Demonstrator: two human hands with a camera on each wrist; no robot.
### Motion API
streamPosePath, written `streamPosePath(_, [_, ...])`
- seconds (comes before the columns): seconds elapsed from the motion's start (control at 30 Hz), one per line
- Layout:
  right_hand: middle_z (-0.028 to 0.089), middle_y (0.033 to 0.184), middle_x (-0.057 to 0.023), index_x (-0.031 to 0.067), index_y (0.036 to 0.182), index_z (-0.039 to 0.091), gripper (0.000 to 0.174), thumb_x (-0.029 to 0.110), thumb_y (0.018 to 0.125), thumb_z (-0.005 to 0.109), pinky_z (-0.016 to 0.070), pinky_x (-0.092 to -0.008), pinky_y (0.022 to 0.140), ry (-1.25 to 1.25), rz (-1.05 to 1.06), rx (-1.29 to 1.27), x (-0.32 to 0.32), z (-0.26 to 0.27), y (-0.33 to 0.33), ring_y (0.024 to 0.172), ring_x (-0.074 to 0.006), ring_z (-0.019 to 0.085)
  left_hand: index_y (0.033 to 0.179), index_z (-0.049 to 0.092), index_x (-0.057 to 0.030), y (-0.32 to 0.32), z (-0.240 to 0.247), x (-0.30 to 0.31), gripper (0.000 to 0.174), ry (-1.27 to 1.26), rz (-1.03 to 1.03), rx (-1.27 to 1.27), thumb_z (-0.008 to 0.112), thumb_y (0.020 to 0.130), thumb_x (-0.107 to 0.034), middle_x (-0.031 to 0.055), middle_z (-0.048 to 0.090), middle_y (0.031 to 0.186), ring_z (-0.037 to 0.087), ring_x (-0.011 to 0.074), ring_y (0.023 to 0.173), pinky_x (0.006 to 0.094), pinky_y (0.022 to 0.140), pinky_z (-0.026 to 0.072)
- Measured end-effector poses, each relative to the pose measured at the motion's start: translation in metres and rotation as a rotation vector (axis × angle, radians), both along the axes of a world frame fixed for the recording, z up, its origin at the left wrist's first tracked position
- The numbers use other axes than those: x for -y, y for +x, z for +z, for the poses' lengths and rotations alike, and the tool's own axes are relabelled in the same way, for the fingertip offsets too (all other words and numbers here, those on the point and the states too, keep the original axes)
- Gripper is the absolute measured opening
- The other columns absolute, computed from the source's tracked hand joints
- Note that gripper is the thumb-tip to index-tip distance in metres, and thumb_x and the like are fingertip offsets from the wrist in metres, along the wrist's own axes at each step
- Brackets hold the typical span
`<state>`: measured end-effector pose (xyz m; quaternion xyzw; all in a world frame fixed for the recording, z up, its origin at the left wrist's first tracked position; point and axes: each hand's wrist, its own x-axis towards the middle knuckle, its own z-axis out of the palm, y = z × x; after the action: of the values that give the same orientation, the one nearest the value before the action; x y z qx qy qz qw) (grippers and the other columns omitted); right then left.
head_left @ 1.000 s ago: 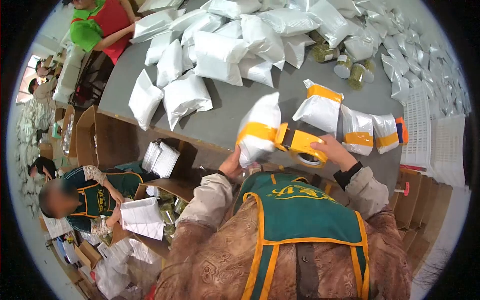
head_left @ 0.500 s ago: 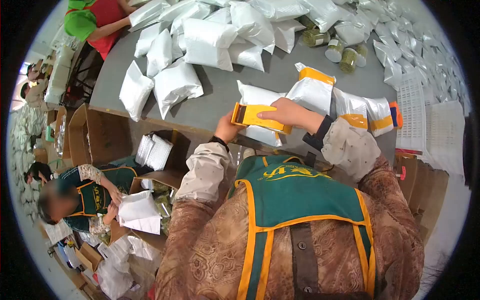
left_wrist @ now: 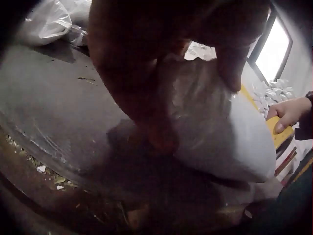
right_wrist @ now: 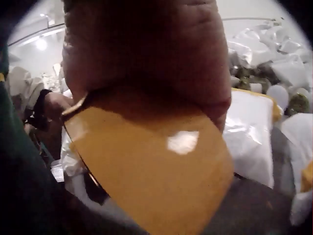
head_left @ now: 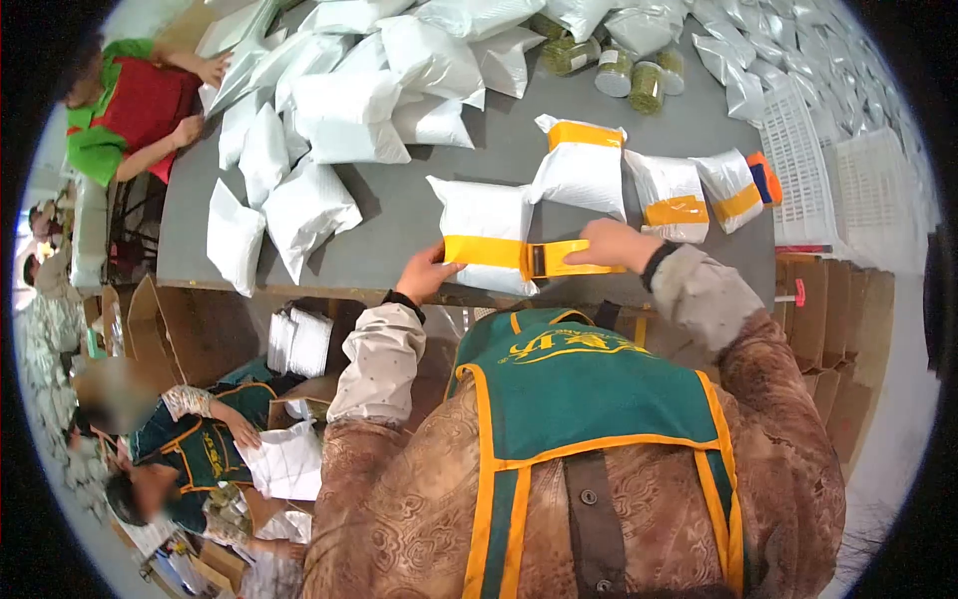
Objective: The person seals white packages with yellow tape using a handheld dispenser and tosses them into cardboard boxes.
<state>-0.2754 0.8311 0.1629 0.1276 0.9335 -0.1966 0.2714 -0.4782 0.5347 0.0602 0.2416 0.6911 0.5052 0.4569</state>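
A white package [head_left: 486, 212] lies at the table's near edge with a yellow tape band [head_left: 484, 250] across it. The left hand [head_left: 426, 274] grips its left side, thumb near the band; in the left wrist view the dark left hand [left_wrist: 181, 58] spreads its fingers around the package [left_wrist: 234, 132]. The right hand [head_left: 617, 246] holds a yellow tape dispenser [head_left: 559, 259] whose head meets the package's right edge. Close up in the right wrist view, the right hand [right_wrist: 146, 54] is wrapped over the dispenser's yellow side [right_wrist: 156, 161].
Three taped packages, one [head_left: 579, 175] beside the held one, lie to the right, with an orange-and-blue item [head_left: 765, 180] at their end. White packages [head_left: 344, 115] pile up at back left, jars [head_left: 647, 88] behind. White crates [head_left: 798, 150] stand right; other people are at left.
The dispenser has moved from above the package to its right edge, and a yellow band now shows across the package. The left hand has shifted to the package's left side.
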Motion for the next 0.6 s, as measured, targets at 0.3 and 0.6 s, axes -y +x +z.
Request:
streamPosePath(0.3, [0.069,0.079,-0.0127,0.0061,0.082,0.072,0.036,0.039,0.071,0.064,0.0535,-0.0406,0.065,0.224,0.140,-0.020,0.066,0.038,-0.041,0.077,-0.0294,0.068,0.123,0.056,0.0019,-0.010,0.023,0.000,0.042,-0.060,-0.112,0.099,0.066,0.084,-0.007,0.0043,0.065,0.111,0.056,0.0128,0.100,0.0278,0.090,0.0424])
streamPosePath(0.6, [0.069,0.079,-0.0120,0.0084,0.081,0.072,0.026,0.031,0.073,0.061,0.0485,-0.0448,0.058,0.255,0.295,-0.154,0.088,0.030,-0.012,0.075,-0.0296,0.068,0.119,0.058,0.0013,-0.017,0.020,0.034,0.038,-0.217,0.023,0.393,0.066,0.088,-0.020,0.0071,0.065,0.108,0.061,0.0180,0.098,0.0349,0.084,0.0519])
